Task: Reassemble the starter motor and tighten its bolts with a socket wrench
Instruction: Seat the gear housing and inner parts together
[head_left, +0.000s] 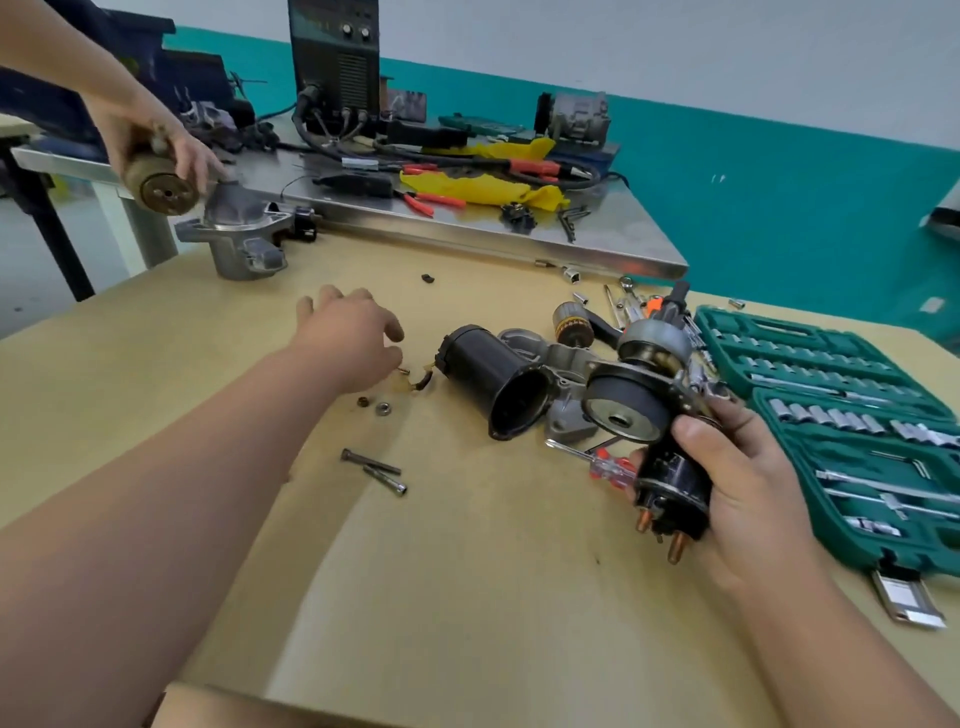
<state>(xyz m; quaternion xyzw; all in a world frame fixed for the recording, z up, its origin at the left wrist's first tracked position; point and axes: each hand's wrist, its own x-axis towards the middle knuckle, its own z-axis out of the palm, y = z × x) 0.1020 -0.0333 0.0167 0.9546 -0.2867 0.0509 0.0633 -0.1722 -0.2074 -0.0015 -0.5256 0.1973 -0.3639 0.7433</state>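
Holding starter half (670, 488) in right hand (743, 478), grip wrapped round its black barrel, copper studs toward near edge of worktop (467, 571), round end plate facing left. Left hand (348, 343) out over worktop middle, grip released, fingers loosely curled, nothing in them. Just off its fingertips: small wire lead (421, 379), right beside black housing (488, 379). Housing on its side between both hands, long axis far-left to near-right, open mouth toward the held half, nearer right hand. Probably next: lift housing left-handed, line up mouth, slide on. Two long bolts (371, 470) and two nuts (374, 406) loose near left forearm. Socket set (831, 415) open at right edge.
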